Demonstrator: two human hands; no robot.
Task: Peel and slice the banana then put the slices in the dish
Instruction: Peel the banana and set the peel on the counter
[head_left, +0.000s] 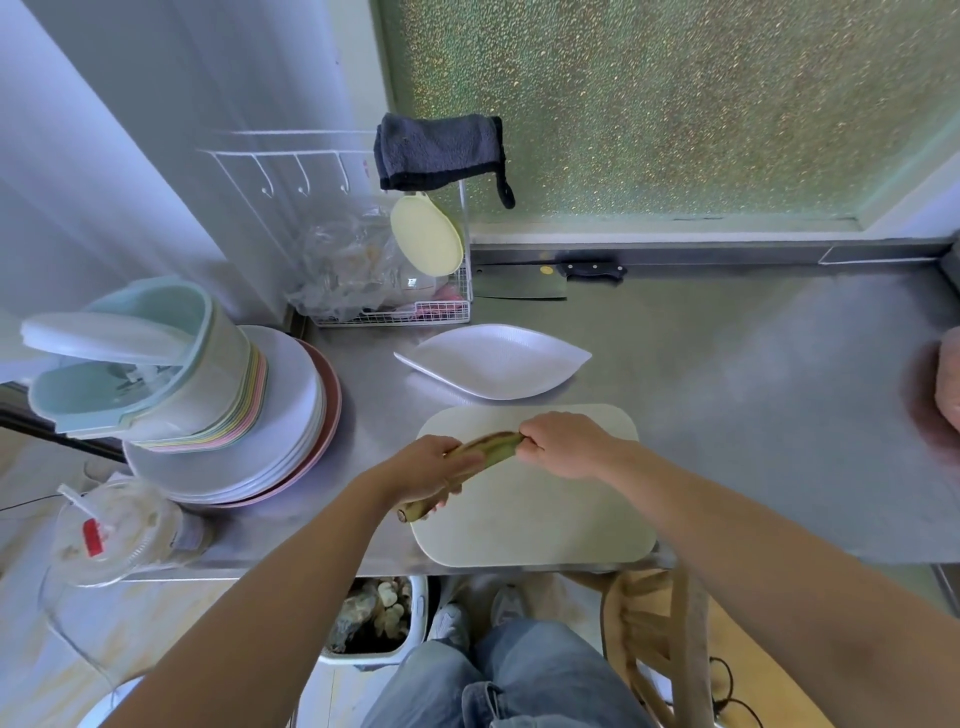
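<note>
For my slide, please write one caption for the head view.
Both hands grip an unpeeled banana above the cutting board; the white dish waits.

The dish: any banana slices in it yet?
No, the dish is empty; both hands grip the unpeeled banana over the cutting board.

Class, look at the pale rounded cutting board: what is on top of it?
Above the pale rounded cutting board, the left hand and right hand grip a greenish unpeeled banana. No slices lie there. The hands hide the banana's middle and far tip, and whether it touches the board.
</note>
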